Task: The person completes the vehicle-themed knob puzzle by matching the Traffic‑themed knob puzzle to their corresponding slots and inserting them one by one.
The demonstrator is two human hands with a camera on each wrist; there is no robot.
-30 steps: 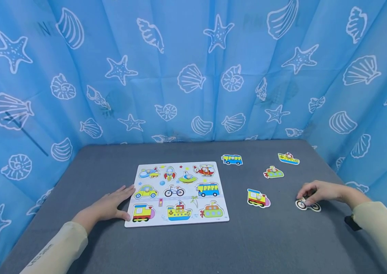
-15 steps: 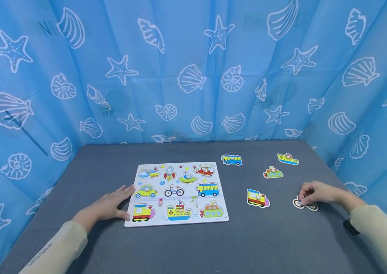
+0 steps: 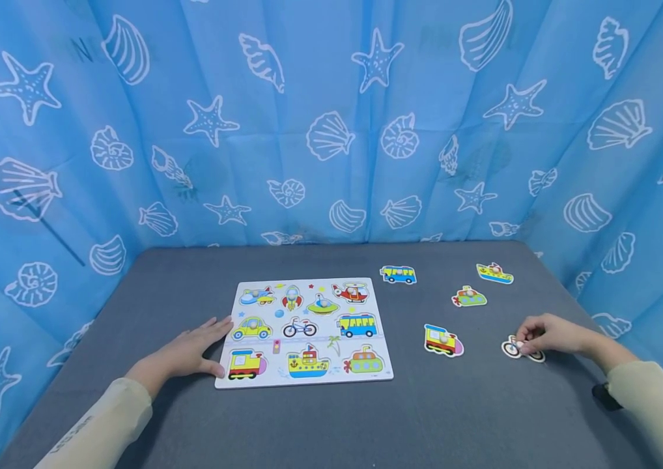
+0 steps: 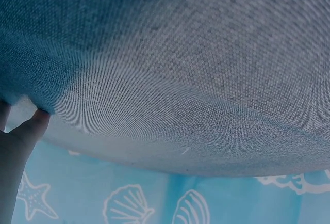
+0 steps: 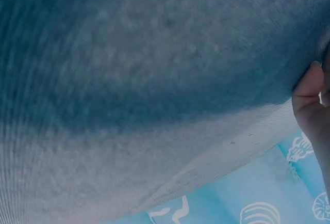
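In the head view my left hand [image 3: 187,352] rests at the left edge of a white puzzle board [image 3: 302,384], its fingers spread and its thumb by the lower left corner. Knobs stand on the board's plane, rocket, saucer, helicopter and car; its bicycle, bus, train, ship and submarine pictures show no knobs. Over at the right, my right hand [image 3: 554,337] pinches a bicycle puzzle piece [image 3: 533,355] near its middle, with thumb and fingertips covering part of it. That piece lies on or just above the grey table. Both wrist views show mostly cloth and a thumb [image 5: 309,87].
Between board and right hand lie a train piece [image 3: 438,336], a submarine piece [image 3: 472,298], a bus piece [image 3: 404,276] and, farther back, a ship piece [image 3: 494,274]. A blue shell-patterned curtain [image 3: 331,182] hangs around the table [image 3: 402,423].
The bicycle piece has shifted slightly left with my right hand, and the fingers now sit closer on its middle. My left hand and the board hold their place.
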